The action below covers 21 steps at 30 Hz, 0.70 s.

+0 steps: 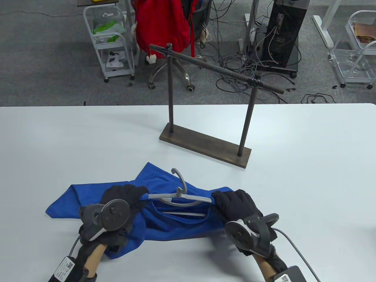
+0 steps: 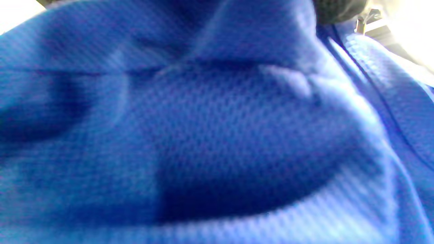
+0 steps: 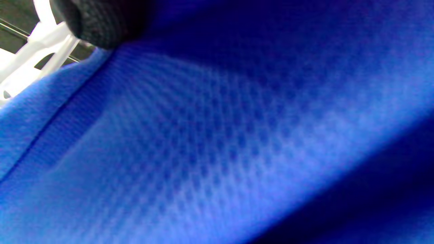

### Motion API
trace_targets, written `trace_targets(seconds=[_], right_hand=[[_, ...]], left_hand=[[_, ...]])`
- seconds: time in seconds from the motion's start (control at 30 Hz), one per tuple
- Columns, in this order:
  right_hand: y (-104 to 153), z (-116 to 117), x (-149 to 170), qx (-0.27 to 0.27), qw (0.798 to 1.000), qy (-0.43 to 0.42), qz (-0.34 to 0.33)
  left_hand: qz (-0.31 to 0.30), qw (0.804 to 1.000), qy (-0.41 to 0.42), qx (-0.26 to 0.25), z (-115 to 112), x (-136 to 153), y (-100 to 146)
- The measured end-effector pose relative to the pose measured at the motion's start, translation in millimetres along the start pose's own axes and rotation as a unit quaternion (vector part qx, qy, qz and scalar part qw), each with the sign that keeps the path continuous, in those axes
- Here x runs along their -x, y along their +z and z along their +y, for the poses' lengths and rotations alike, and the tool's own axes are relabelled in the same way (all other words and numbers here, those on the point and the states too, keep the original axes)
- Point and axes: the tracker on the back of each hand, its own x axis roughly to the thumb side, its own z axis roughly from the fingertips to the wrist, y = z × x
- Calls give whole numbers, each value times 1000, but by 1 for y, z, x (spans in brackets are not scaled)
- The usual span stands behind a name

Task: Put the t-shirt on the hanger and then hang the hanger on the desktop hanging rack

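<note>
Starting at the left: blue t-shirt (image 1: 88, 199) lies bunched on the white table (image 1: 58, 141), near the front edge, one sleeve trailing out to the left. Left hand (image 1: 123, 202) sits on the shirt at the left end of the grey hanger (image 1: 179, 198), fingers curled down into the fabric where the hanger arm goes under the cloth; grip looks closed on the shirt, though whether the hanger arm is also inside that grip I cannot tell. Left wrist view is nearly all blue mesh knit (image 2: 203, 135), blurred, with a bit of dark glove at the top right.

Middle: hanger lies across the top of the shirt between both hands, hook (image 1: 178, 174) pointing away toward the rack. Both arm ends are tucked into the fabric; the middle section and lower bar show through an opening in the shirt.

Right hand (image 1: 235, 202) is at the hanger's right end, fingers curled and pinching the shirt edge over that end. Right wrist view shows one gloved fingertip (image 3: 91, 23) pressed on blue fabric with the pale hanger (image 3: 44, 37) just beside it.

Further back and right of centre, the desktop hanging rack (image 1: 205, 141) stands upright on its dark wooden base, well apart from the shirt, its bar (image 1: 217, 69) bare.
</note>
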Motion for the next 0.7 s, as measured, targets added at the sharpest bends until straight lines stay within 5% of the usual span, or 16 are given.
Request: trace_targets(seconds=[0.17, 0.43, 0.7], right_hand=[[0, 0, 1, -1, 1000, 2, 2], [-4, 4, 11, -14, 999, 22, 36], [-9, 10, 21, -28, 997, 39, 62]], left_hand=[[-2, 1000, -19, -1, -1, -4, 1], [-37, 996, -29, -74, 13, -24, 16], [-117, 992, -24, -28, 1, -62, 31]])
